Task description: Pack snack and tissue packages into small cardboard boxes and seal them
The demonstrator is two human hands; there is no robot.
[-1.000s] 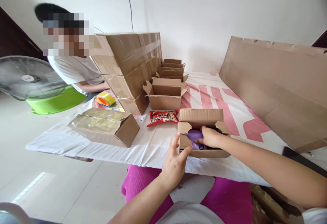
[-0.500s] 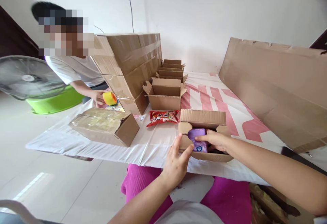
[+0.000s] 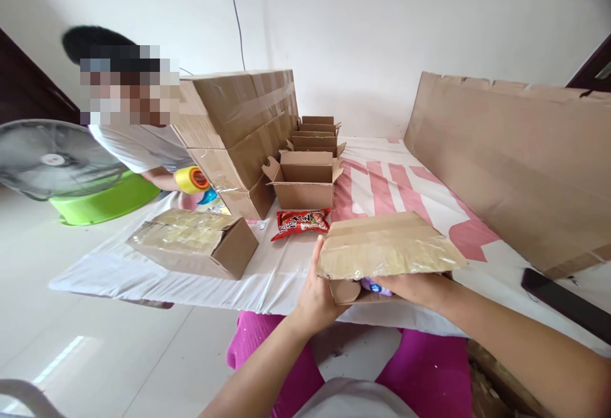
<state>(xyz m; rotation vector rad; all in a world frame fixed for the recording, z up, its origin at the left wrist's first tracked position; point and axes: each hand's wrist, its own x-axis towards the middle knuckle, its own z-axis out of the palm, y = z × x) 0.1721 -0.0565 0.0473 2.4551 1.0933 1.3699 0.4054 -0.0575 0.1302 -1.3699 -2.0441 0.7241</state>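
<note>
A small cardboard box (image 3: 405,240) sits at the table's near edge, its taped flap slanting over the opening. My left hand (image 3: 317,297) is closed around the box's left side. Under the flap, my right hand (image 3: 415,287) reaches inside, next to a purple packet (image 3: 377,286) that shows only in part. The flap hides the fingers of that hand. A red snack bag (image 3: 301,224) lies just beyond the box, to its left.
Taped cartons (image 3: 233,112) are stacked at the back left, beside several open boxes (image 3: 305,192). A closed carton (image 3: 193,243) lies at left. A person (image 3: 138,144) sits behind yellow tape (image 3: 191,179). A phone (image 3: 568,300) and cardboard sheet (image 3: 506,157) are at right.
The box's taped flap has come over the opening and now covers most of the purple packet and my right hand's fingers. My left hand has moved onto the box's side. The person's tape has shifted left.
</note>
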